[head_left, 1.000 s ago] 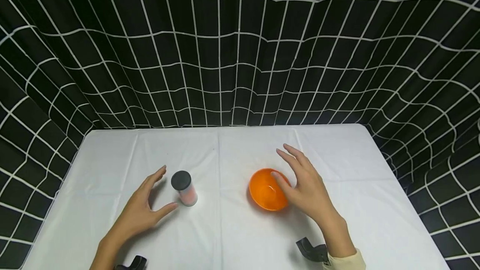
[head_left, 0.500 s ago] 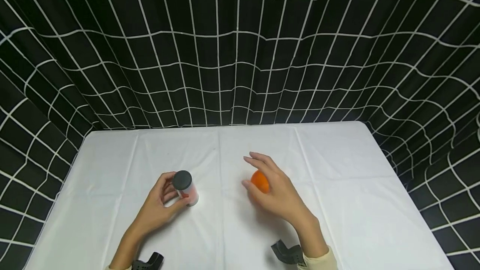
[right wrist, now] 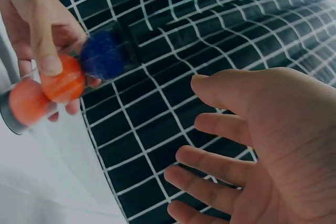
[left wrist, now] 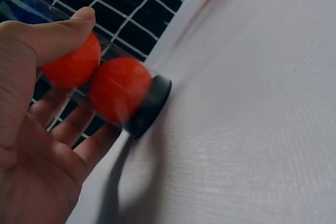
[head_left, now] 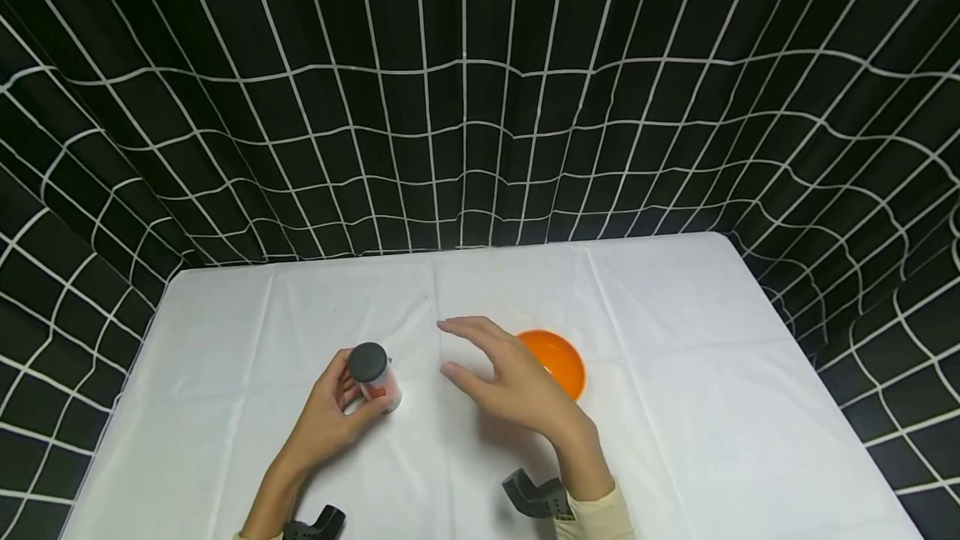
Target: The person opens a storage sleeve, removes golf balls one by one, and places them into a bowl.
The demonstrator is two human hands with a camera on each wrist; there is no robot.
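Clear plastic cylindrical tube [head_left: 380, 380], containing two orange balls [right wrist: 64, 83] and one blue ball [right wrist: 103, 55], was held in the fingers of the left hand [head_left: 327, 422], left of the round orange bowl [head_left: 564, 363], grasp seemingly complete, the right hand [head_left: 517, 382], empty fingers spread apart, not yet touching it.

A second ago the left grip [head_left: 326, 419] stood apart from the clear tube [head_left: 383, 382], thumb and fingers spread; now they curl round it. The right grip [head_left: 513, 375] has shifted leftward, from the right edge of the orange bowl [head_left: 563, 361] to its left part, bringing the fingertips between bowl and tube, nearer the left grip. The bowl's right side (mostly covered half a second ago) shows again beyond the right grip.
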